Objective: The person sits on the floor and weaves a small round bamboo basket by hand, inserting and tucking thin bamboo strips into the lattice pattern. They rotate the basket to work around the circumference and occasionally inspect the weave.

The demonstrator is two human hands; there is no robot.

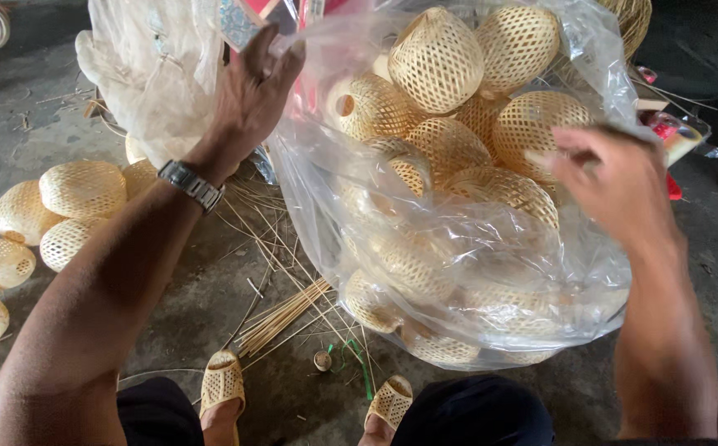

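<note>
The clear plastic bag [491, 248] stands on the concrete floor [37, 124] before the person's knees, stuffed with perhaps a dozen round woven bamboo baskets [435, 59]; the creased film blurs the lower ones. The left hand [253, 92] pinches the bag's rim; the right hand [615, 186], fingers loosely curled, grips its far edge. About six loose baskets [82, 188] lie left, beside thin bamboo strips [280, 318].

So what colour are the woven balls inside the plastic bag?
The woven balls are pale straw-yellow with an open lattice weave, seen best in the head view.
</note>
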